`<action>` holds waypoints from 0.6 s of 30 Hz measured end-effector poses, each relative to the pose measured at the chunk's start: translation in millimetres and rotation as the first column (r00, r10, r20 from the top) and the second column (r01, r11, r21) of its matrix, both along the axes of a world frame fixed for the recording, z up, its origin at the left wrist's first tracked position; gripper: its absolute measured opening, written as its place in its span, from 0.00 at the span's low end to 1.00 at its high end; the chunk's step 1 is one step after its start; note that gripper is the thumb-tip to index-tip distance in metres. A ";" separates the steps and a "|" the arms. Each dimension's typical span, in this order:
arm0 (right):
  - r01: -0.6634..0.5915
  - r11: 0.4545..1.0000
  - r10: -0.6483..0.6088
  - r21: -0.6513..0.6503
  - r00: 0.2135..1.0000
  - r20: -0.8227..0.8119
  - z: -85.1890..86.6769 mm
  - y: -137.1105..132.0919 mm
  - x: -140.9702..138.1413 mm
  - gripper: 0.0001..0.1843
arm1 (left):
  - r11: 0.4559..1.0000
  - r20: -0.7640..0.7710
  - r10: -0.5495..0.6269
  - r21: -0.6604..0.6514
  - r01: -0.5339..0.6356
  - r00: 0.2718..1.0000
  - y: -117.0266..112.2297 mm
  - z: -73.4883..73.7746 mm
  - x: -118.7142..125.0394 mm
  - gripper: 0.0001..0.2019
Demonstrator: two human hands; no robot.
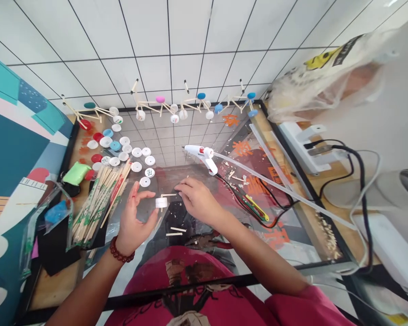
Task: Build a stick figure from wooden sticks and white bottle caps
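Note:
My left hand [134, 219], with a beaded bracelet at the wrist, has thumb and index finger apart at the left side of a white bottle cap [161, 203]. Whether the fingertips touch it, I cannot tell. From the cap's top a short wooden stick [170, 194] extends right, towards my right hand [197, 199]. The fingers of that hand are pinched together by the stick's end; what is between them is hidden. Two short stick pieces [175, 234] lie nearer to me on the glass tabletop [170, 174].
Loose bottle caps [136, 166] and a bundle of wooden sticks [102, 199] lie left. A white glue gun [200, 156] with a long glue stick rests ahead. Cutter [256, 208] and pliers [204, 241] lie right and near. Several stick-and-cap figures [156, 106] line the back.

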State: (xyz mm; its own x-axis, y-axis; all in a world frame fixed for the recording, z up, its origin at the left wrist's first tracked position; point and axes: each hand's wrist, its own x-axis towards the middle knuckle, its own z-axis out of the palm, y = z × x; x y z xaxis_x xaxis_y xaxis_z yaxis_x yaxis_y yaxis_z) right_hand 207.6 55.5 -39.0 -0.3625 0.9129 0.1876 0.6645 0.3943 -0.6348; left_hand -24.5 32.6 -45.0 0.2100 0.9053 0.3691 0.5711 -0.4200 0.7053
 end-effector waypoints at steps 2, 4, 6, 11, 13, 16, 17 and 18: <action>-0.006 1.000 0.006 0.002 0.998 0.056 -3.8 -1.8 -2.8 0.17 | 1.000 -0.004 -0.007 -0.008 0.007 1.000 0.0 0.3 0.3 0.41; -0.013 1.000 0.012 0.007 0.996 0.093 -6.3 -3.5 -4.8 0.18 | 1.000 0.000 -0.012 -0.017 0.012 1.000 0.3 0.7 1.2 0.41; -0.021 1.000 0.020 0.009 0.995 0.102 -7.6 -4.4 -5.6 0.18 | 0.999 0.000 -0.014 -0.029 0.014 1.000 0.9 1.1 1.9 0.41; -0.022 1.000 0.022 -0.001 0.996 0.089 -8.4 -3.8 -4.8 0.18 | 0.999 -0.012 -0.041 -0.033 0.040 0.999 2.6 2.4 2.8 0.42; -0.027 1.000 0.027 -0.007 0.996 0.084 -8.9 -3.7 -4.1 0.19 | 0.998 -0.008 -0.046 -0.037 0.046 0.999 2.8 3.1 3.2 0.42; -0.035 0.999 0.037 -0.018 0.996 0.082 -9.9 -4.2 -3.1 0.19 | 0.998 -0.001 -0.037 -0.056 0.037 0.999 2.3 4.1 4.2 0.41; -0.034 0.999 0.035 -0.019 0.996 0.080 -10.2 -4.4 -2.9 0.19 | 0.997 0.003 -0.034 -0.063 0.035 0.999 2.1 4.3 4.5 0.41; -0.030 0.999 0.032 -0.019 0.996 0.078 -10.5 -4.6 -2.7 0.20 | 0.997 0.006 -0.035 -0.072 0.035 0.999 1.8 4.6 4.7 0.41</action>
State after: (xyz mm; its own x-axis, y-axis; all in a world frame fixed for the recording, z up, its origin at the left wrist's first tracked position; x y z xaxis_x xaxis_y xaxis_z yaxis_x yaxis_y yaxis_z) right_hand 205.0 50.9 -49.5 -0.4034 0.9040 0.1415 0.6999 0.4045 -0.5887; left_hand -19.8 34.4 -40.5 0.2400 0.9220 0.3040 0.5533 -0.3872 0.7375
